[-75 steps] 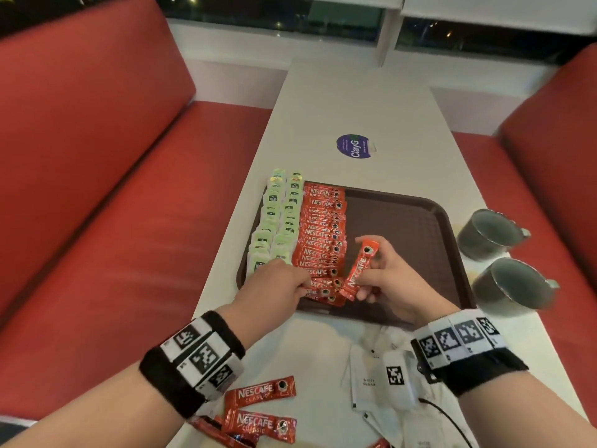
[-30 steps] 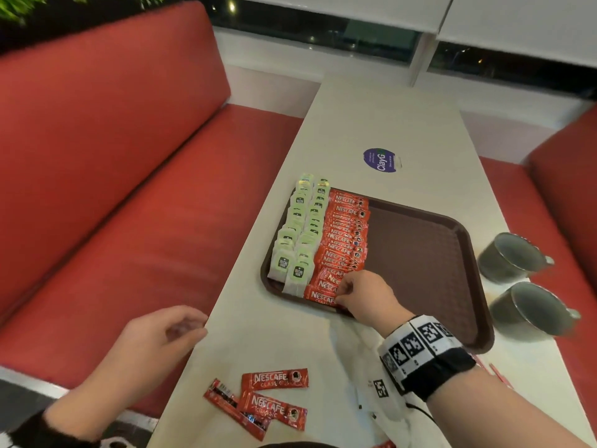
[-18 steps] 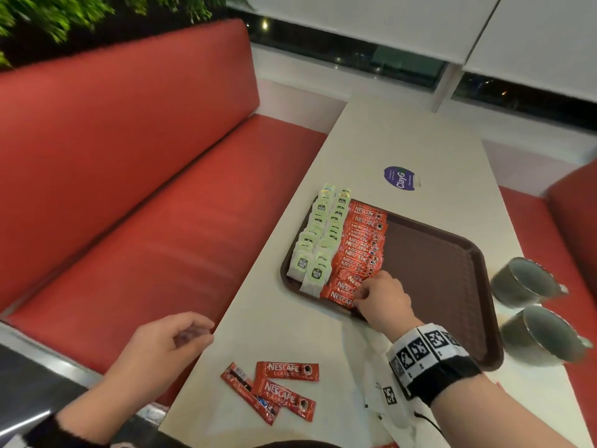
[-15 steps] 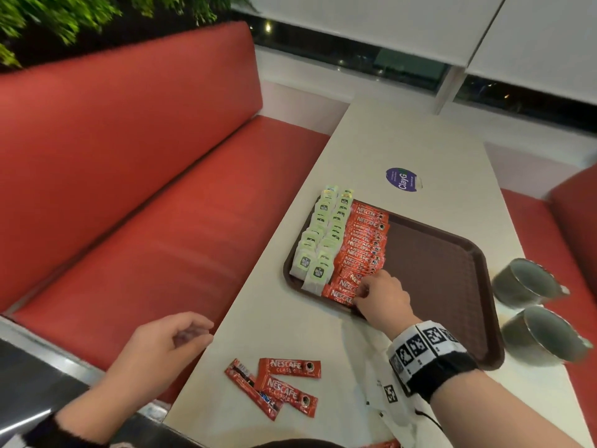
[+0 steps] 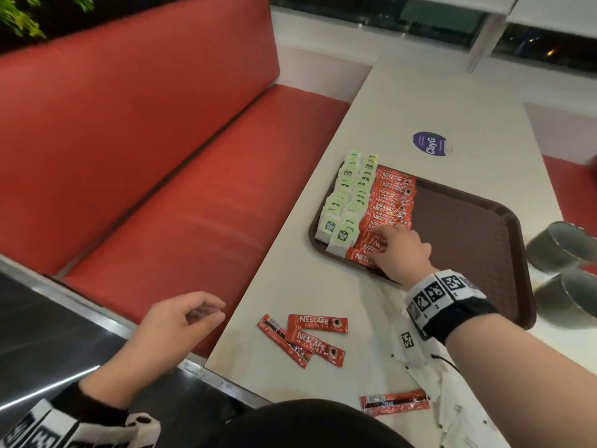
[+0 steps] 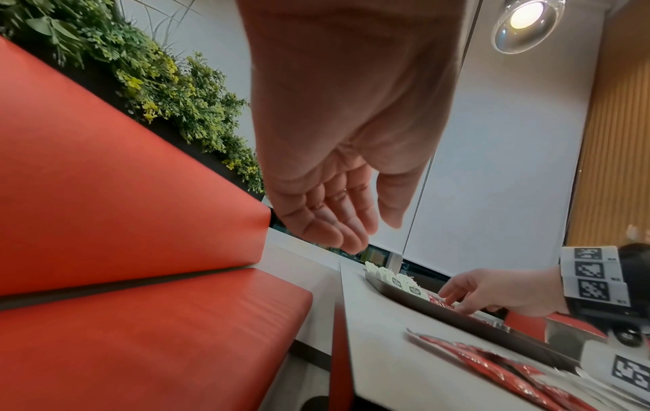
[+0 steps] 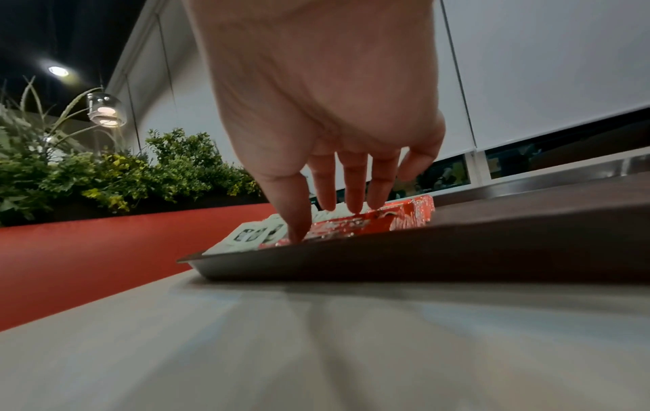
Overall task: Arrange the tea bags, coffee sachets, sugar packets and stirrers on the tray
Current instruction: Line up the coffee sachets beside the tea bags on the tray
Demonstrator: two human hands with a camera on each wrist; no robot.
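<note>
right hand: right hand (image 5: 399, 250) reaches over the near edge of the tray, fingers spread and fairly straight, tips down on the near end of the red coffee sachet row; thumb tip (image 7: 297, 230) presses a sachet by the tray's near rim; nothing pinched or held
left hand: left hand (image 5: 174, 331) off the table's left edge, above the bench seat, palm up-ish, fingers loosely curled, thumb apart from them, holds nothing
tray: brown tray (image 5: 468, 227) lies flat on the table, right part of its floor bare
tea bags: tea bags (image 5: 347, 202) in two overlapping rows along the tray's left side, pale green tags, far ends poke over the tray's far rim
coffee sachets on tray: row of red coffee sachets (image 5: 387, 202), overlapped like shingles, just right of the tea bags and touching them
loose sachets: three loose sachets (image 5: 307, 337) on the table near the left edge, between the two hands, overlapping each other; one more sachet (image 5: 395, 405) lies alone close to the person's body
sugar packets: white sugar packets (image 5: 420, 350) piled on the table under the right wrist, partly hidden by the forearm, count unclear
stirrers: can't pick any out
cups: two grey cups (image 5: 562, 273) on the table just right of the tray, side by side
table: light table (image 5: 403, 101) with a round purple sticker (image 5: 429, 143) beyond the tray
bench: red bench (image 5: 145, 140) left of the table
</note>
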